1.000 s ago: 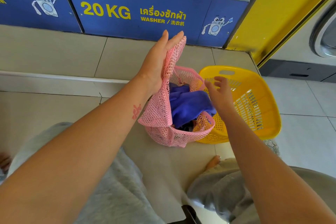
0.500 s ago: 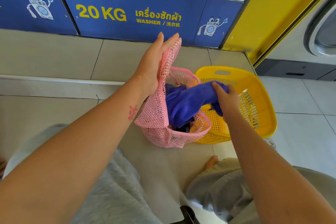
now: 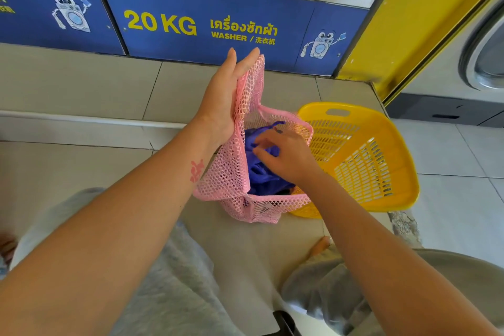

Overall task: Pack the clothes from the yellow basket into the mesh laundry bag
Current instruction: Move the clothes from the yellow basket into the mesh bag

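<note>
A pink mesh laundry bag (image 3: 234,172) stands on the tiled floor in the middle of the view. My left hand (image 3: 223,101) holds its near-left rim up, fingers straight, so the mouth gapes. Inside lies a blue garment (image 3: 259,174). My right hand (image 3: 283,155) is down in the bag's mouth, fingers curled on that blue cloth. The yellow basket (image 3: 381,155) leans tilted just right of the bag, touching it; no clothes show in the part I can see.
Blue washer panels (image 3: 218,24) marked 20 KG run along the back above a tiled step (image 3: 81,90). A yellow wall (image 3: 425,13) and another machine's door stand at the right. My knees in grey shorts fill the bottom of the view.
My right hand took hold of the loose end of the blue garment above the basket and has brought it left and down into the bag's mouth. The left hand still holds the rim up.
</note>
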